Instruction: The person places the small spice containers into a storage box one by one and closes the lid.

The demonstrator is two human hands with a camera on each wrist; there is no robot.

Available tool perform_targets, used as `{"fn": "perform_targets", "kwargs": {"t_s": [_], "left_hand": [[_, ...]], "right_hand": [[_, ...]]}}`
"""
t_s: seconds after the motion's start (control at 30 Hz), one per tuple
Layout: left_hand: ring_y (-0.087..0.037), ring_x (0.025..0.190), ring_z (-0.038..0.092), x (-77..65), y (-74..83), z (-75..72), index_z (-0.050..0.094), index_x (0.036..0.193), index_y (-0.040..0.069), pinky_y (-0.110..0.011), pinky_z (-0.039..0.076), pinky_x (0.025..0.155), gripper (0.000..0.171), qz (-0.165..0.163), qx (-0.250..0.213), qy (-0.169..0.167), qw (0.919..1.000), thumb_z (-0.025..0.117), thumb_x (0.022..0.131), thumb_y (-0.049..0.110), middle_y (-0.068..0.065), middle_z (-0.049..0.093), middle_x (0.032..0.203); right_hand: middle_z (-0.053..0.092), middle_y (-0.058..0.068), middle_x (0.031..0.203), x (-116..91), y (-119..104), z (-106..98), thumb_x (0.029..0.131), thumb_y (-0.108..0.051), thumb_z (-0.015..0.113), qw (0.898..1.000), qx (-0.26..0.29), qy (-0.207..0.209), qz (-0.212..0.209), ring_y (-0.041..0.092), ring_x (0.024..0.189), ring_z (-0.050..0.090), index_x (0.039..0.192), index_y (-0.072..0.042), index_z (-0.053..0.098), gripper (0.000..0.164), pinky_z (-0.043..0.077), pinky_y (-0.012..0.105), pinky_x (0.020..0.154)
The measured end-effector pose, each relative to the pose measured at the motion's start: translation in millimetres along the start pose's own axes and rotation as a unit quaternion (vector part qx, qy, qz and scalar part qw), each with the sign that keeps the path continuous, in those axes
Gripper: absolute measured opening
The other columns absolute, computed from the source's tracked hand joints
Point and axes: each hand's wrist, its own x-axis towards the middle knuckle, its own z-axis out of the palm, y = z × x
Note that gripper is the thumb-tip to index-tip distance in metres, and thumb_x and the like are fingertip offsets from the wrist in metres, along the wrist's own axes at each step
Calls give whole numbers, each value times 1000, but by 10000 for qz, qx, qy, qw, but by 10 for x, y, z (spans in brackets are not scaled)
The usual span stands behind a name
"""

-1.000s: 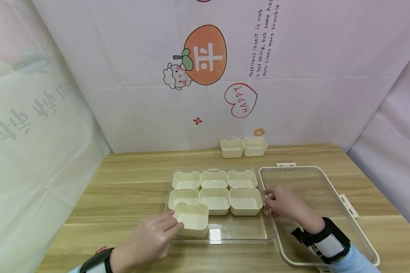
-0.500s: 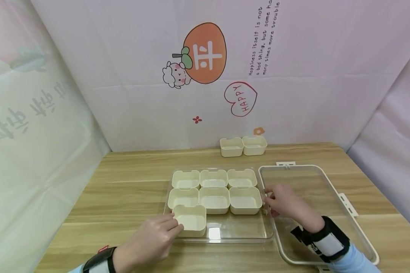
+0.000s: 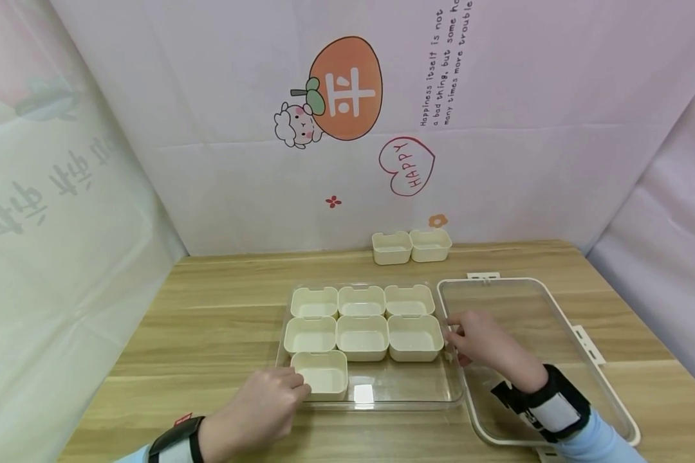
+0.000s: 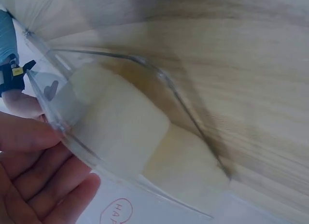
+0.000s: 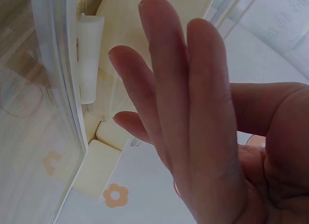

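1. The left hand (image 3: 263,405) pinches the left wall of a cream cup (image 3: 322,374), with thumb and finger at its rim.
2. That cup stands upright inside the clear tray (image 3: 405,386), in its near-left corner, just in front of the middle row (image 3: 361,337).
3. The middle row and the far row (image 3: 361,302) hold three cups each, side by side, reaching the tray's far edge.
4. The right hand (image 3: 489,344) has loosely spread fingers and grips nothing; it is at the tray's right edge, and whether it touches the wall I cannot tell.
5. Beneath that hand, a clear lid (image 3: 544,334) with a pale rim lies along the tray's right edge.
6. Two more cups (image 3: 391,248) stand together at the far edge of the table (image 3: 208,321).
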Motion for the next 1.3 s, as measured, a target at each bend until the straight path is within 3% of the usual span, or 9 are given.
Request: {"fn": "perform_targets", "kwargs": {"t_s": [0.37,0.63,0.93,1.3], "left_hand": [[-6,47,37,16,38,-37,47,49,17,-17,25,38,16,-337,186,-159,9991,46,52,1,10,40,50],[-7,45,40,22,39,-73,44,46,17,-20,25,36,20,-669,348,-536,9957,51,51,-2,9,37,48],[-6,43,39,23,33,-125,47,47,16,-20,27,36,20,-783,331,-702,9939,47,51,-3,9,39,48],[-6,43,41,15,26,-154,49,49,15,-20,27,35,20,-926,380,-983,9901,51,51,-4,8,42,48]], "right_hand": [[66,12,69,20,-6,6,83,-5,51,9998,-180,-17,-118,8,41,56,109,7,56,29,47,21,45],[65,13,70,17,-5,8,83,-4,51,9999,-29,-26,-107,9,41,56,106,6,57,26,47,20,42],[66,12,70,-2,-19,-10,84,-5,52,9999,-116,-19,-115,10,42,57,110,7,55,29,47,21,43],[66,10,69,-13,-9,-13,84,-6,52,9996,-176,-19,-217,8,42,56,102,4,59,21,47,21,46]]}}
